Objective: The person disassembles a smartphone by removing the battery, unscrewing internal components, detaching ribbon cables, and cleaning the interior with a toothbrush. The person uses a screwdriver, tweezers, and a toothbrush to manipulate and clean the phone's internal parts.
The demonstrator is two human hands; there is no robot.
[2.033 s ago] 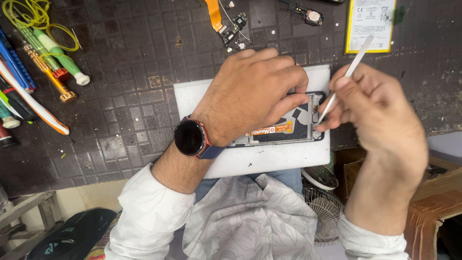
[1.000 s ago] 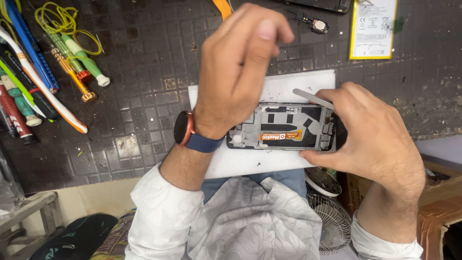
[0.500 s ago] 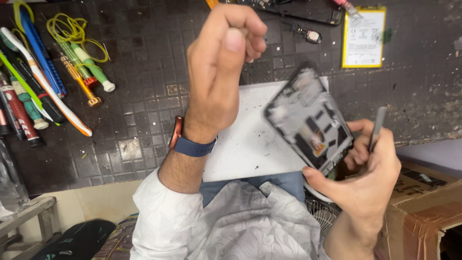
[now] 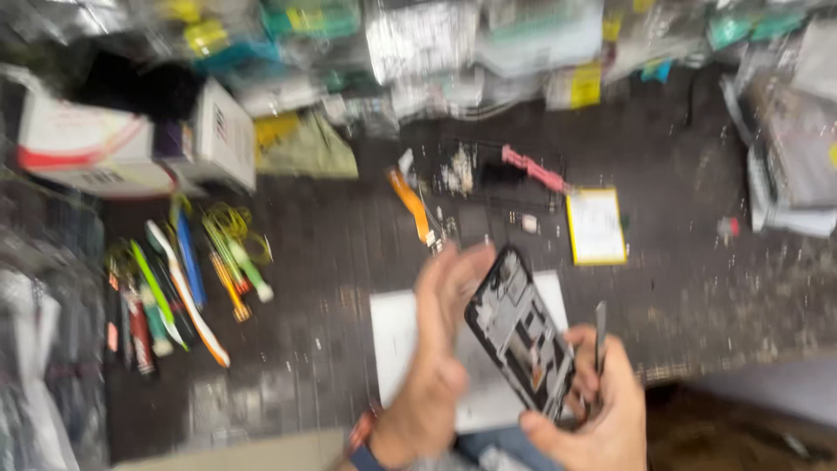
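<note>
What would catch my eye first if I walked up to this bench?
Probably the opened phone frame, held tilted above a white pad by the right hand, with the left hand beside it. Next, the bright screwdrivers and tools lying at the left of the dark mat, and a yellow-edged battery further back.

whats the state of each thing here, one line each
phone frame: opened, insides showing, tilted up off the mat
right hand: grips the phone frame's lower end, thin tool alongside
thin tool: upright in the right hand
left hand: open, flat beside the phone frame
white mat: flat on the bench
flat yellow-edged part: lying loose on the bench
hand tools: lying in a row at left
</note>
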